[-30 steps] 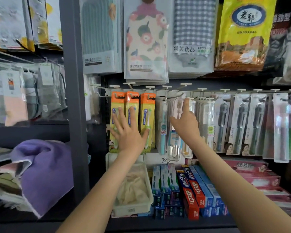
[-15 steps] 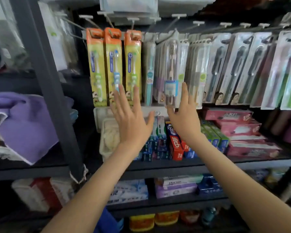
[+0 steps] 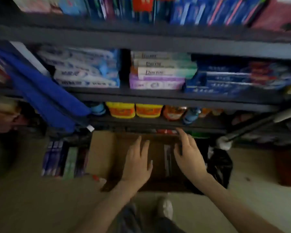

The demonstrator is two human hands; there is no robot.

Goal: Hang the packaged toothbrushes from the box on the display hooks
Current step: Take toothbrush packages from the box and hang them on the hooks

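Note:
An open brown cardboard box (image 3: 101,153) sits on the floor in front of the shelving. Dark packaged toothbrushes (image 3: 168,160) lie inside it, blurred. My left hand (image 3: 138,163) hovers over the middle of the box with fingers spread and straight, holding nothing. My right hand (image 3: 188,155) is over the box's right side, fingers loosely bent above the packs, also empty. The display hooks are out of view above.
Dark shelves (image 3: 141,96) hold toothpaste boxes (image 3: 158,71) and yellow tubs (image 3: 134,110). A blue cloth (image 3: 40,91) hangs at the left. Flat packs (image 3: 60,158) lie on the floor left of the box, a black bag (image 3: 220,165) to its right. My shoe (image 3: 166,209) stands just behind it.
The view has swung down from the hanging toothbrushes to the floor. Both hands have dropped from the display to just above the open box.

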